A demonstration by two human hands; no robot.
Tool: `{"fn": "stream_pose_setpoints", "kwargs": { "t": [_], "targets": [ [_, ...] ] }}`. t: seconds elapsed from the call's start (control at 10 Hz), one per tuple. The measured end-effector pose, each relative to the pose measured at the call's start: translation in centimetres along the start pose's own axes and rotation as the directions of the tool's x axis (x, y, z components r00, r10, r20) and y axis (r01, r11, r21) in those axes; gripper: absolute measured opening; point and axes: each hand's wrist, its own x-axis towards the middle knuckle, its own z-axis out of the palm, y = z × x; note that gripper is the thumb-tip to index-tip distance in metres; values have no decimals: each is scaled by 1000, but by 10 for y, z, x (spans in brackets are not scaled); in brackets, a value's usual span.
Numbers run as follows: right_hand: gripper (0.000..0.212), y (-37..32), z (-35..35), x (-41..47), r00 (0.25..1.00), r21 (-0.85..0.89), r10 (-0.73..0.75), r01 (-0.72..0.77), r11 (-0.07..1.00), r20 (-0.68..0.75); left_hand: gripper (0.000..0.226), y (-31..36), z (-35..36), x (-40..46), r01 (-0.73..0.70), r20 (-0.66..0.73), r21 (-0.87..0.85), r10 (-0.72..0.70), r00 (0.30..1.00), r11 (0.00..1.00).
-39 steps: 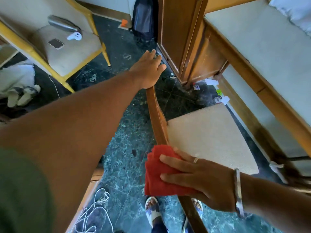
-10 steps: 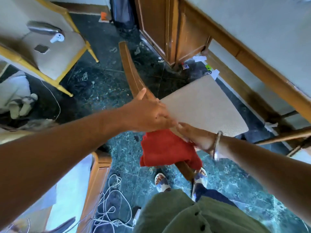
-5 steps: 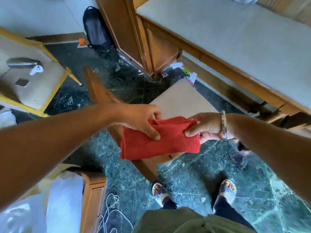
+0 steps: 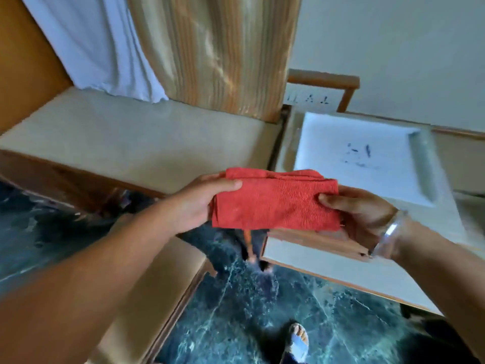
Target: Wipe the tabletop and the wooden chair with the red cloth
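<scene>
You grip the folded red cloth (image 4: 274, 203) in both hands, left hand (image 4: 194, 206) and right hand (image 4: 359, 211) pinching its ends, long axis left-right; the tabletop (image 4: 328, 269) lies just beneath, nearer your right.

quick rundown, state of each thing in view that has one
red cloth: folded, held in the air by both ends, touching no surface
left hand: closed on the cloth's left end
right hand: closed on the cloth's right end
white tray: lying flat on the table, dark smudges on it
curtain: hanging down to the cushioned bench
</scene>
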Motion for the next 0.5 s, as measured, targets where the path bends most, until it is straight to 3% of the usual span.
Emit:
{"fn": "stream_pose_setpoints", "kwargs": {
  "t": [0.1,0.2,0.3,0.4,0.5],
  "targets": [
    [15,-28,-100,8,959,41,61,-51,998,-277,31,13,93,95,-12,-35,-19,11,999,1000],
    [8,-48,-172,31,882,12,67,-69,998,-467,31,19,153,175,-39,-138,92,51,989,995],
    [3,-54,-212,61,817,-87,36,-105,991,-576,14,19,179,236,-30,-159,261,74,985,965],
    [18,-50,-236,89,768,-322,-12,-254,912,-640,13,13,188,275,-36,-175,448,127,976,893],
    [33,-55,-245,107,683,-595,-208,-397,699,-700,29,17,196,293,-84,-171,736,304,937,672]
  ]
}}
